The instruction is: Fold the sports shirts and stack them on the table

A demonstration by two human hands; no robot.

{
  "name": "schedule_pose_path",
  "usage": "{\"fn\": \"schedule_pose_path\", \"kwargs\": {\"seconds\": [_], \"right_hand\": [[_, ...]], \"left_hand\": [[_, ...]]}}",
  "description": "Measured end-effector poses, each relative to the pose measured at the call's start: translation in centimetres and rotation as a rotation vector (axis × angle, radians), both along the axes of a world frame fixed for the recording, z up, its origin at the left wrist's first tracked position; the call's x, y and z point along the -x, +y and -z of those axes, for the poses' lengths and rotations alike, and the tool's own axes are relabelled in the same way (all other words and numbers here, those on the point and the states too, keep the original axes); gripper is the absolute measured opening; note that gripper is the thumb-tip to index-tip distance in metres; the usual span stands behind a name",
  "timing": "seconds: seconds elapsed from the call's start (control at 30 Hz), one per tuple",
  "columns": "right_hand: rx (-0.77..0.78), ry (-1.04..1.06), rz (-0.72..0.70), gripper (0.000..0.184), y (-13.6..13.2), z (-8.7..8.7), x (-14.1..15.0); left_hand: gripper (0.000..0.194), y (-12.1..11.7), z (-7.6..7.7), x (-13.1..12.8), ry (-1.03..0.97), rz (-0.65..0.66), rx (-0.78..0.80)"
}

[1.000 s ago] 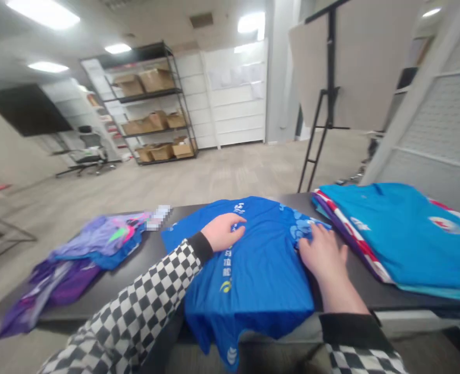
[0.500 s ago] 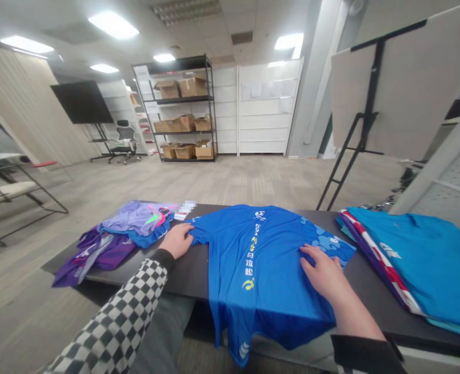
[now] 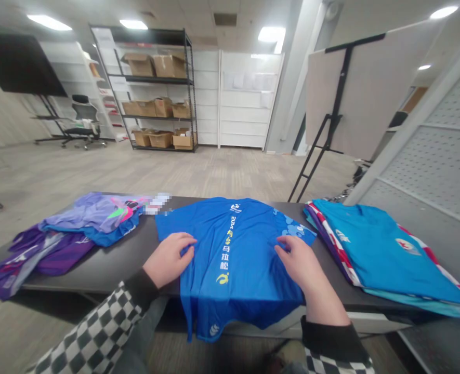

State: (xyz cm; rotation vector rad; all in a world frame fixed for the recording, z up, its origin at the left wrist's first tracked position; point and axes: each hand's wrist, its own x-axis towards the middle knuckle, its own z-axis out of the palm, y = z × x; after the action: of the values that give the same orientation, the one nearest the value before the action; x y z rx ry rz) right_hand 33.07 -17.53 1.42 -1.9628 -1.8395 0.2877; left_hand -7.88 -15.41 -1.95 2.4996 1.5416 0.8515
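A blue T-shirt [image 3: 249,259] with white and yellow lettering down its middle lies spread on the dark table [image 3: 152,270], its lower part hanging over the front edge. My left hand [image 3: 171,258] rests at the shirt's left side below the sleeve, thumb and fingers slightly apart. On the opposite side, my right hand [image 3: 300,259] lies by the patterned right sleeve, fingers curved and thumb apart from them. I see no cloth pinched in either hand.
Rumpled purple and lilac shirts [image 3: 81,218] lie at the table's left, with a blurred white item [image 3: 157,203] beside them. A stack of folded shirts [image 3: 385,249] sits at the right. Beyond stand a board on a black stand [image 3: 342,93] and a shelf of cardboard boxes [image 3: 159,109].
My left hand has come from the left sleeve to the shirt's side. That sleeve now lies spread outward. My right hand stays near the right sleeve; the view has turned right.
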Motion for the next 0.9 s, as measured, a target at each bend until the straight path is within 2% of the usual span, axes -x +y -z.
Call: {"fn": "schedule_pose_path", "kwargs": {"seconds": [0.07,0.13,0.33,0.43,0.57,0.77,0.9], "right_hand": [[0.044,0.053,-0.096,0.029,-0.6,-0.1,0.4],[0.082,0.078,-0.116,0.026,-0.9,0.1,0.1],[0.183,0.100,-0.058,0.025,-0.8,-0.3,-3.1],[0.167,0.110,-0.032,0.026,-0.8,-0.8,-3.0],[0.084,0.104,-0.061,0.028,-0.7,-0.8,-1.9],[0.133,0.102,-0.065,0.027,-0.4,0.0,-2.3],[0.138,0.097,-0.058,0.030,-0.2,0.3,-2.7]], "left_hand": [[0.035,-1.5,0.4,-1.1,0.000,0.030,0.031],[0.035,-2.3,0.8,-1.3,0.000,0.018,0.044],[0.044,-2.7,0.7,0.2,0.031,0.046,0.079],[0.044,-2.7,0.4,0.9,0.041,0.063,0.077],[0.048,-2.7,0.1,2.3,0.060,0.119,0.124],[0.067,-2.7,-0.8,5.7,0.065,0.205,0.262],[0.064,-2.7,-1.2,7.1,0.052,0.206,0.265]]}}
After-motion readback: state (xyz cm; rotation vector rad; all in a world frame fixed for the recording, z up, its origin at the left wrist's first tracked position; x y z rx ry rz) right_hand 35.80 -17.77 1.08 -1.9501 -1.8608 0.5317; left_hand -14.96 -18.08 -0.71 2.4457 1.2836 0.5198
